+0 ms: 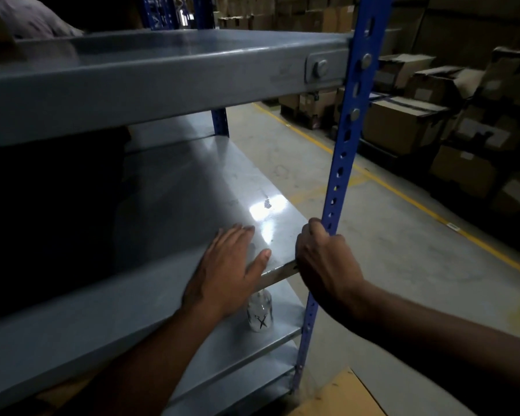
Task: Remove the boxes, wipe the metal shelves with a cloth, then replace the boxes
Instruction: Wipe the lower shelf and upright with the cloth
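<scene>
Left hand [231, 265]: fingers flat, pressing the middle metal shelf [192, 187]; no cloth seen.
Right hand [321, 253]: curled round the blue upright [342, 151].
Advice: probably fetch a cloth, wipe outward from the fingertips.
Below fingers: clear bottle [260, 313].
Right of fingers: stacked cardboard boxes [403, 124], concrete aisle [373, 250].

Two hands at a grey metal shelf

The left hand [227, 271] lies flat on the middle shelf [192, 187]. The right hand [324, 259] grips the blue post [344, 136]. A clear bottle [260, 313] stands below.
</scene>
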Demonstrator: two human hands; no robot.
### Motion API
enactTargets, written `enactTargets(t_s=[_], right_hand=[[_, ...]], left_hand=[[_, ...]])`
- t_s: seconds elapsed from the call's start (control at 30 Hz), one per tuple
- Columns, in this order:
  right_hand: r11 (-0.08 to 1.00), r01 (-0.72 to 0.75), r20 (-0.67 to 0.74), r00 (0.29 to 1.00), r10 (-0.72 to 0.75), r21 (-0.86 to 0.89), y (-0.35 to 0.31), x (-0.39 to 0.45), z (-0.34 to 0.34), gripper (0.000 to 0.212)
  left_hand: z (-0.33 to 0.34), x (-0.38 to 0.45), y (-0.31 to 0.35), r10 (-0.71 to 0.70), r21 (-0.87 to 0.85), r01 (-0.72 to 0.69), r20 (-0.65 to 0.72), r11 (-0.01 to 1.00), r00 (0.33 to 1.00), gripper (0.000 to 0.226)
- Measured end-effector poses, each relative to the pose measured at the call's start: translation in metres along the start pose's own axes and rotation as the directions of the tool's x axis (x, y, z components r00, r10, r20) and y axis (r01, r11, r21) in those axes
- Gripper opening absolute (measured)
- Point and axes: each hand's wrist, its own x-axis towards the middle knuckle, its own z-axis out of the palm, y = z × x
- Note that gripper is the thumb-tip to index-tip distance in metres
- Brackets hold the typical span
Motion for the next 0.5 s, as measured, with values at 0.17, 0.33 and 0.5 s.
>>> enactTargets(t_s=[0.17, 0.33, 0.5], right_hand=[[0.996, 0.074, -0.189, 0.980, -0.064, 0.047, 0.033, 0.006, -0.028, 0.020], [1.000, -0.008, -0.440, 0.898, 0.015, 0.018, 0.071, 0.011, -0.046, 0.017], [0.993, 0.116, -0.196, 0.974, -0.115, -0.006, 0.009, -0.006, 0.031, 0.026]], left_hand=[[-0.002, -0.001, -0.002, -0.025, 0.001, 0.025, 0.007, 1.000, 1.000, 0.084], [-0.001, 0.000, -0.003, -0.036, -0.022, 0.037, 0.009, 0.999, 0.999, 0.087], [-0.001, -0.002, -0.001, -0.015, 0.004, 0.015, -0.013, 1.000, 1.000, 0.084]])
